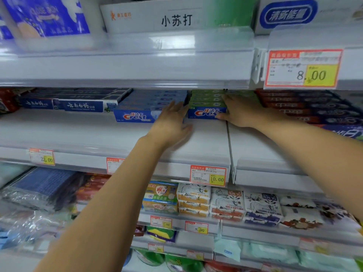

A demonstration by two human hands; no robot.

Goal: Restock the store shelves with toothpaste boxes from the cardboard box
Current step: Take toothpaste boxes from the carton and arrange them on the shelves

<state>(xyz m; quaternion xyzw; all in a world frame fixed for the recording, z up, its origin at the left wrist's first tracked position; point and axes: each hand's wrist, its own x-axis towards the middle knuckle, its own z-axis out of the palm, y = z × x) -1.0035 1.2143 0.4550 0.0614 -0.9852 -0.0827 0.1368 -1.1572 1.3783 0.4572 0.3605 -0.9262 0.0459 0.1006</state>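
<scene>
A stack of green-topped Crest toothpaste boxes (206, 111) stands at the back of the white middle shelf (206, 146). My left hand (172, 122) has straight fingers, and its fingertips touch the stack's left end. My right hand (239, 110) lies flat against the stack's right end, with the thumb across the lower front corner. A second stack of blue Crest boxes (137, 114) sits just to the left, partly behind my left hand. The cardboard box is out of view.
Dark blue toothpaste boxes (78, 104) lie further left and dark red ones (306, 107) to the right. A thin divider (229, 142) splits the shelf. Price tags (208, 175) hang on its front edge. Soap packs (225, 205) fill the shelf below, and an upper shelf (137, 65) overhangs.
</scene>
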